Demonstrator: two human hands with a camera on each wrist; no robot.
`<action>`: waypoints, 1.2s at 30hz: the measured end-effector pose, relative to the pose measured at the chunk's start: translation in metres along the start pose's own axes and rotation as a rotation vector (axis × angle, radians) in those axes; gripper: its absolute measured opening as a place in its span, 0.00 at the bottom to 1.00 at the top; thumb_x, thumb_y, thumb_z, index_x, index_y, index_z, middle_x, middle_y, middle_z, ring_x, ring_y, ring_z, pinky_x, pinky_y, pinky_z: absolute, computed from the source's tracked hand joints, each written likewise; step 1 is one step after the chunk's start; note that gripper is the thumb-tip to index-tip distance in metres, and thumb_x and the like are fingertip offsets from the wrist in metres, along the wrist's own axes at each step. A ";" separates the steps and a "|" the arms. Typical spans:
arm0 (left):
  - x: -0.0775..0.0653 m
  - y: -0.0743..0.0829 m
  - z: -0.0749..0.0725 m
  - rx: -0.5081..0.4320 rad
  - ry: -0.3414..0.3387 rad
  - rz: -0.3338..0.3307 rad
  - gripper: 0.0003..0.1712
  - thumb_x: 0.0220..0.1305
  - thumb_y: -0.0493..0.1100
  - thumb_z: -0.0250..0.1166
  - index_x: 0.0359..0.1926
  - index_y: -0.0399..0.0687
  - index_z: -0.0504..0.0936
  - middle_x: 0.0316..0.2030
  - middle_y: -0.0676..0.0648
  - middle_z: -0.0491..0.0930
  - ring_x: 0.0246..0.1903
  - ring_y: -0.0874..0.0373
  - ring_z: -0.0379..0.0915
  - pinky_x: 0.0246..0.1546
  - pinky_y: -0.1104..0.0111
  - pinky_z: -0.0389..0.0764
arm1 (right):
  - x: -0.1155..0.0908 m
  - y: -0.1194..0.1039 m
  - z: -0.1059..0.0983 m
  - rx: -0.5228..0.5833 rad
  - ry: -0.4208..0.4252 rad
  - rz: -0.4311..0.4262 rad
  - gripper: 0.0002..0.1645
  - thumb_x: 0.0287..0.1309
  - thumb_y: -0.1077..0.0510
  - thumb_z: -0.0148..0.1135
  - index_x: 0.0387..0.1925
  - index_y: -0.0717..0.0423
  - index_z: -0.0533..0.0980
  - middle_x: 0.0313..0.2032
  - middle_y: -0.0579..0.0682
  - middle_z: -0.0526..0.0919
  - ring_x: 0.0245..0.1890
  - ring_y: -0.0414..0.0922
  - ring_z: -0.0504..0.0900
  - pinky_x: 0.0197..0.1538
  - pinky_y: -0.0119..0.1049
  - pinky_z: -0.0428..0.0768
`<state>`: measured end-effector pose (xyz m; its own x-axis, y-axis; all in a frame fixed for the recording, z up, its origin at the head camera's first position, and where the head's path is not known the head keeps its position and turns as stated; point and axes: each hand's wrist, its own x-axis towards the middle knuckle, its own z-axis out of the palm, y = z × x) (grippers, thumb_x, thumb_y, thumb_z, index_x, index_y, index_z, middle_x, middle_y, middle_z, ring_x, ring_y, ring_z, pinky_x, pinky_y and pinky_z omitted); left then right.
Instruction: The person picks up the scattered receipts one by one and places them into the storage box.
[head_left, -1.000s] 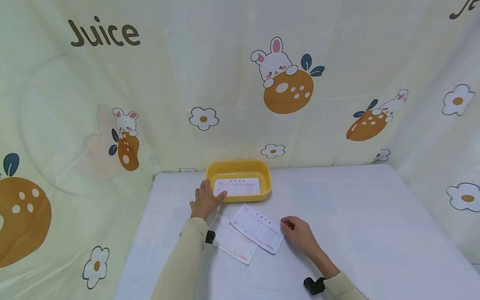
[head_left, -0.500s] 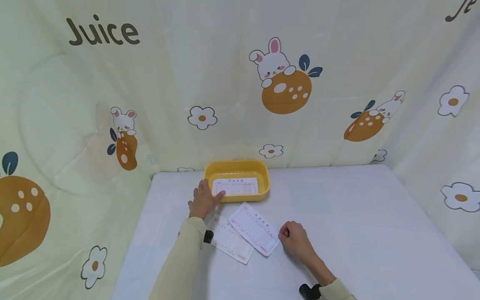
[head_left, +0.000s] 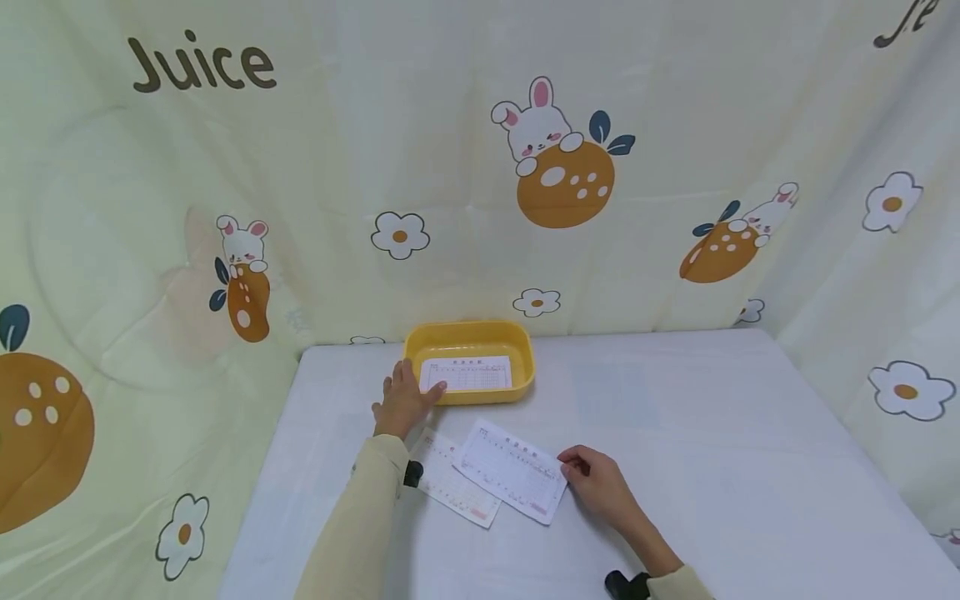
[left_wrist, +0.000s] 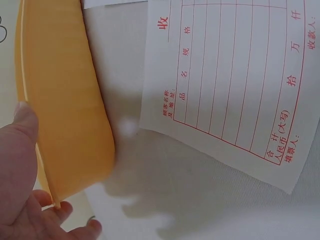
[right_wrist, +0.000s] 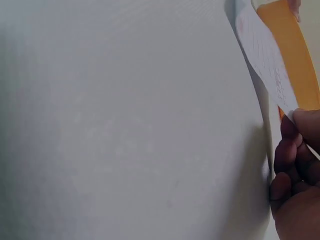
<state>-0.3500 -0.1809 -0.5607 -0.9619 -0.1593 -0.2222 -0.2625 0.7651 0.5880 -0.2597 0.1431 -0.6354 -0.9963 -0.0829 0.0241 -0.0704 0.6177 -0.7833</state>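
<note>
In the head view my left hand [head_left: 405, 402] holds the left front corner of a yellow plastic tray [head_left: 487, 398], thumb over the rim. The left wrist view shows the thumb on the tray [left_wrist: 65, 100] rim, with fingertips around the corner. My right hand [head_left: 602, 485] pinches the right edge of a printed receipt slip [head_left: 513, 468]. That slip [right_wrist: 265, 57] rises at a slant to the fingers in the right wrist view. A second receipt slip [head_left: 450, 485] lies partly under it, its red print readable in the left wrist view. Another printed slip [head_left: 465, 373] sits inside the tray.
A white cloth covers the table [head_left: 675, 433]. Behind it hangs a pale curtain [head_left: 450, 167] with rabbit, orange and flower prints. The tray stands at the table's back edge. A black wrist camera [head_left: 628, 585] sits at my right cuff.
The upper receipt slip has turned to lie more level in the head view, pinched by my right hand. My left hand keeps its hold on the tray. The head view has shifted slightly.
</note>
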 end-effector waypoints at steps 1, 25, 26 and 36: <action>0.000 0.000 0.000 -0.001 -0.001 -0.002 0.56 0.76 0.62 0.66 0.86 0.40 0.45 0.84 0.36 0.47 0.82 0.32 0.42 0.72 0.26 0.50 | 0.000 0.000 -0.001 0.001 0.001 -0.005 0.07 0.67 0.71 0.66 0.42 0.60 0.85 0.33 0.45 0.81 0.36 0.43 0.77 0.42 0.37 0.78; 0.001 -0.004 0.001 -0.018 -0.006 0.007 0.57 0.76 0.62 0.66 0.86 0.40 0.45 0.84 0.36 0.46 0.82 0.32 0.41 0.73 0.26 0.48 | 0.006 -0.005 -0.023 0.045 -0.056 -0.009 0.07 0.70 0.70 0.63 0.43 0.61 0.85 0.37 0.47 0.84 0.40 0.46 0.78 0.46 0.38 0.80; 0.002 -0.004 0.001 -0.018 -0.006 0.005 0.57 0.76 0.62 0.66 0.86 0.40 0.44 0.84 0.36 0.46 0.82 0.32 0.41 0.73 0.26 0.48 | 0.006 -0.006 -0.024 0.047 -0.056 -0.009 0.07 0.71 0.70 0.63 0.43 0.61 0.85 0.37 0.47 0.84 0.40 0.47 0.78 0.46 0.38 0.81; 0.000 -0.002 0.000 -0.014 -0.001 -0.003 0.57 0.75 0.62 0.66 0.86 0.41 0.45 0.84 0.37 0.46 0.82 0.34 0.42 0.73 0.27 0.49 | 0.024 -0.017 -0.040 0.067 -0.095 -0.049 0.07 0.74 0.68 0.61 0.47 0.63 0.83 0.39 0.49 0.84 0.41 0.47 0.78 0.46 0.34 0.81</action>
<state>-0.3500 -0.1819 -0.5621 -0.9611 -0.1606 -0.2246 -0.2661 0.7560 0.5980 -0.2845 0.1617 -0.5970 -0.9823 -0.1874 0.0066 -0.1120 0.5581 -0.8222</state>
